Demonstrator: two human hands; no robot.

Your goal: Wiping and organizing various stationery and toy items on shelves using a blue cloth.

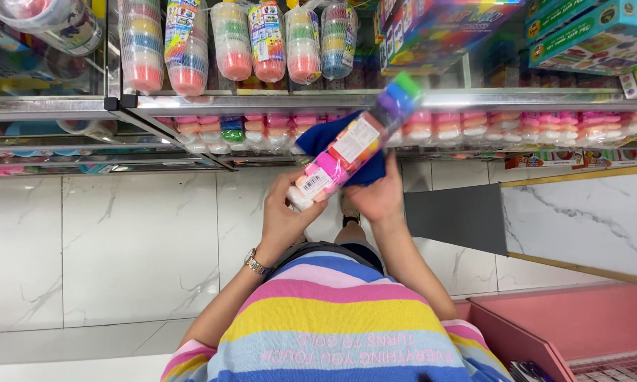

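Rainbow-coloured cups in a clear wrapped stack [354, 145] sit tilted before the shelf [276, 102]. The left hand [286, 212] grips its lower end; the right hand [378, 194] presses a blue cloth [325, 138] against it.

Long clear pack of coloured tubs [354, 145] and a blue cloth [332, 141], centre of frame.

The pack lies tilted, white and pink tubs at its lower left end, green at its blurred upper right end, a white label on its side. The cloth sits bunched behind its middle, touching it.
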